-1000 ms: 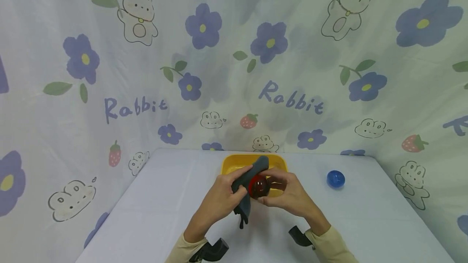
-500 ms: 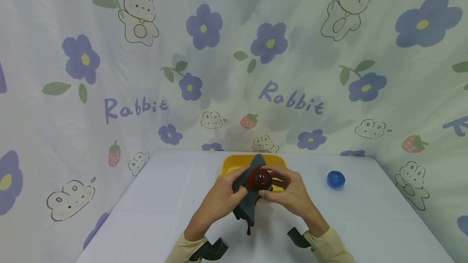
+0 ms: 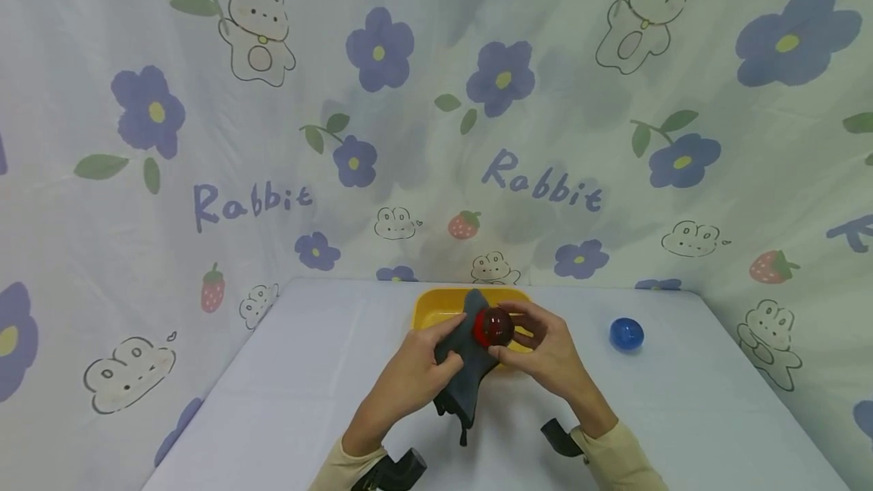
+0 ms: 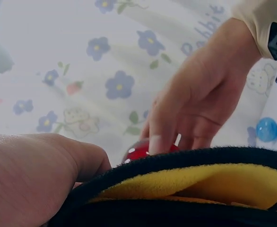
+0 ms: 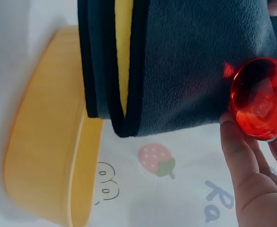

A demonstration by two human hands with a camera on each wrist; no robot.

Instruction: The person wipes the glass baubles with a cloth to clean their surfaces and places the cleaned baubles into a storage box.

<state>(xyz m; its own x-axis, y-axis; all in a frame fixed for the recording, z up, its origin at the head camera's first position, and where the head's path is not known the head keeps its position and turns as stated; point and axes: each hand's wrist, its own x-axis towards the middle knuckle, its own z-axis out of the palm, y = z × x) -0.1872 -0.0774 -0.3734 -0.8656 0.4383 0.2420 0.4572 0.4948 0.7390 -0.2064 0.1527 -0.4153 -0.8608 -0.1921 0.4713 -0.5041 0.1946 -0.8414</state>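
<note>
Bin, yellow plastic [image 3: 431, 312], on white bench [image 3: 307, 377]; inside mostly hidden. Left hand [image 3: 412, 366] pinches folded dark-grey fleece cloth [image 3: 467, 370], yellow-lined; right hand [image 3: 548, 351] pinches transparent red ball [image 3: 498, 326] at cloth's face, raised above bench.

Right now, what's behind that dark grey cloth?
In the head view, a yellow tray, its far left corner showing. The grey cloth, red ball, left hand and right hand cover most of its middle and near side; anything lying there can't be seen.
</note>
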